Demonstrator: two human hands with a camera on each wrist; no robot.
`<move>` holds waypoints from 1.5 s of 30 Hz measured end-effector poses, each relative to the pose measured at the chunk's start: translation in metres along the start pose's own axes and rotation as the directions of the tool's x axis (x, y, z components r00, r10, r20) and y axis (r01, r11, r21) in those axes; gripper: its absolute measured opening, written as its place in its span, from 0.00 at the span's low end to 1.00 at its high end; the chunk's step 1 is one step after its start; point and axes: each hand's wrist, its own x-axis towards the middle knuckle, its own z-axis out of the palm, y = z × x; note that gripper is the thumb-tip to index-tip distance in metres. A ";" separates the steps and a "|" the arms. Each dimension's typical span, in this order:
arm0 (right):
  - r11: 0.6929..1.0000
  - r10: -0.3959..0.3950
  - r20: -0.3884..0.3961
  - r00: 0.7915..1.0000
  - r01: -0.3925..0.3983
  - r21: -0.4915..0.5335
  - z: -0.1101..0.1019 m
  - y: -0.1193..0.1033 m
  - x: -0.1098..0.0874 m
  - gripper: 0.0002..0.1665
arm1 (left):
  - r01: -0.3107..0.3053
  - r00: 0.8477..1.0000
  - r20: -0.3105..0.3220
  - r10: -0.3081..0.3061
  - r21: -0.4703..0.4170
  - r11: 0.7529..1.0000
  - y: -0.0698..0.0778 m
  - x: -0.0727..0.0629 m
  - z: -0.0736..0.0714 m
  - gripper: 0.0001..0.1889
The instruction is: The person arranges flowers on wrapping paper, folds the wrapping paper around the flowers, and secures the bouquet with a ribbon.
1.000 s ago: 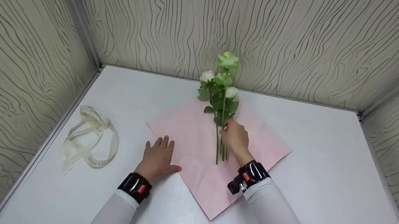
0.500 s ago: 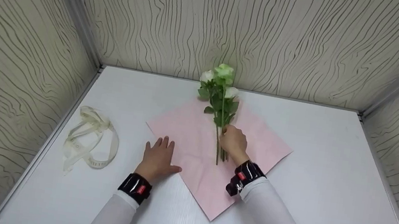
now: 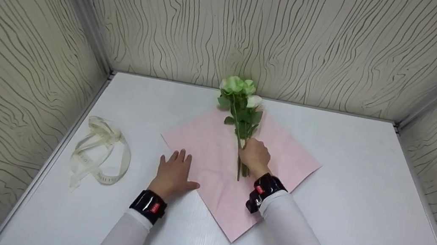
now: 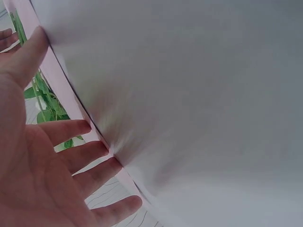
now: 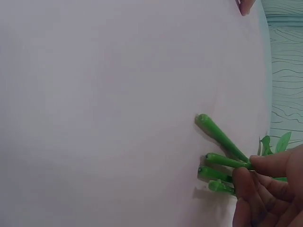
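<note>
My right hand (image 3: 255,156) pinches the stem (image 5: 225,161) of a pale green rose (image 3: 233,85) between thumb and index finger. Beneath it a small bunch of roses lies on a pink sheet of wrapping paper (image 3: 212,164), turned cornerwise on the table. In the bunch I see a white rose (image 3: 254,101), another green bloom (image 3: 249,87) and dark green leaves; the held bloom covers some of it. Several stem ends show in the right wrist view. My left hand (image 3: 172,176) lies flat with fingers spread, its thumb at the paper's left edge.
A loosely coiled cream ribbon (image 3: 101,151) with printed lettering lies at the left of the white table (image 3: 360,210). Wood-grain patterned walls (image 3: 298,39) stand behind and on both sides.
My right hand has come slightly nearer and lower. The green rose in it has dropped and swung left, so its bloom now overlaps the white rose at left. My left hand stays put.
</note>
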 end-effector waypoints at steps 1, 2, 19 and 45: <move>1.000 -0.004 -0.004 1.000 0.004 -0.004 0.000 0.000 0.000 0.10 | -0.002 1.000 -0.004 0.002 -0.005 1.000 0.000 0.000 0.000 0.50; 1.000 -0.009 -0.009 1.000 0.009 -0.005 0.001 0.001 0.001 0.10 | -0.003 1.000 -0.008 0.003 -0.005 1.000 0.000 0.000 0.000 0.50; 0.996 -0.006 -0.071 0.997 0.012 0.086 -0.017 0.016 -0.003 0.15 | -0.007 1.000 -0.011 0.007 -0.003 1.000 0.001 0.002 0.002 0.50; 0.886 -0.462 0.386 0.799 0.399 0.235 -0.057 0.133 -0.073 0.18 | -0.040 0.998 -0.041 0.037 -0.068 0.997 -0.011 0.001 0.009 0.50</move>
